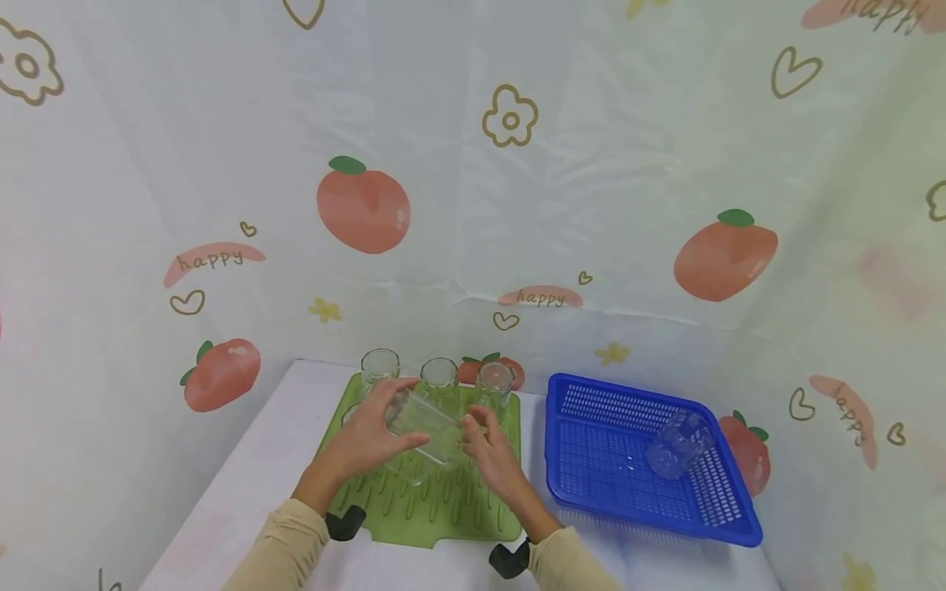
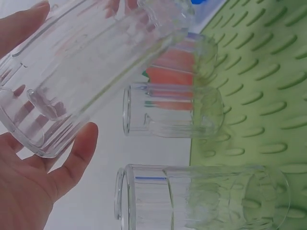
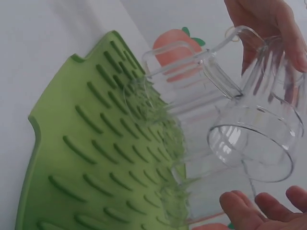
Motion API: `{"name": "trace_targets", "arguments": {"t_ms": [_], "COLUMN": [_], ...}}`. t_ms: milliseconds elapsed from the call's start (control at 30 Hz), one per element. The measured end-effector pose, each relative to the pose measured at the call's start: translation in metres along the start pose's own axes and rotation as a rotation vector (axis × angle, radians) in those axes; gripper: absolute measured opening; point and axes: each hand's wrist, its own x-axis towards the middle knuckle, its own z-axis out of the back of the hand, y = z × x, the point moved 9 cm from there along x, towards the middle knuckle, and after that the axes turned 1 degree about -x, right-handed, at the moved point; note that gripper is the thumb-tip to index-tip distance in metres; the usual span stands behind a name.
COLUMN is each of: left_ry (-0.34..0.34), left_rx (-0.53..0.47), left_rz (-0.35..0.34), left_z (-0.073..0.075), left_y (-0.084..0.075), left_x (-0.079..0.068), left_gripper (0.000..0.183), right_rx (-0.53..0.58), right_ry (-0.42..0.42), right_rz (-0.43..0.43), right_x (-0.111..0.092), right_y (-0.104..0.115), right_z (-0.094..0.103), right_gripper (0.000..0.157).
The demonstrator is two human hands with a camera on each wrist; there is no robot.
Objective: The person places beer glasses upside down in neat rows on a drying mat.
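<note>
My left hand grips a clear glass mug, thumb on one side and fingers on the other. The mug is held tilted above a green drying mat. In the right wrist view its round rim points toward my right hand, whose loosely bent fingers lie close by the rim. Glass mugs stand in a row along the back of the mat. Another glass on the mat is partly hidden behind my left hand.
A blue plastic basket sits to the right of the mat, with one clear glass leaning against its right side. A white patterned curtain hangs behind the white table. Short ridges cover the mat.
</note>
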Motion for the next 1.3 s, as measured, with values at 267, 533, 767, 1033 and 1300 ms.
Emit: {"name": "trace_targets", "arguments": {"t_ms": [267, 533, 767, 1033, 1300], "left_ry": [-0.008, -0.005, -0.029, -0.011, -0.015], "left_rx": [0.039, 0.049, 0.092, 0.158, 0.158], "left_rz": [-0.016, -0.037, -0.065, -0.069, -0.124], "left_z": [-0.002, -0.010, -0.016, -0.025, -0.038], "left_y": [-0.004, -0.004, -0.005, -0.007, -0.008], "left_x": [0.003, 0.008, 0.013, 0.015, 0.019], "left_gripper": [0.086, 0.085, 0.083, 0.077, 0.074], "right_rx": [-0.113, -0.264, -0.457, -0.686, -0.801], "right_ry": [-0.012, 0.000, -0.018, -0.077, -0.127], "right_rz": [-0.019, 0.030, 0.043, 0.090, 0.110], "right_x": [0.000, 0.002, 0.000, -0.003, -0.003], "right_y": [0.001, 0.008, 0.010, 0.017, 0.016], "right_z": [0.015, 0.028, 0.039, 0.048, 0.060], "right_gripper": [0.059, 0.065, 0.072, 0.077, 0.082]}}
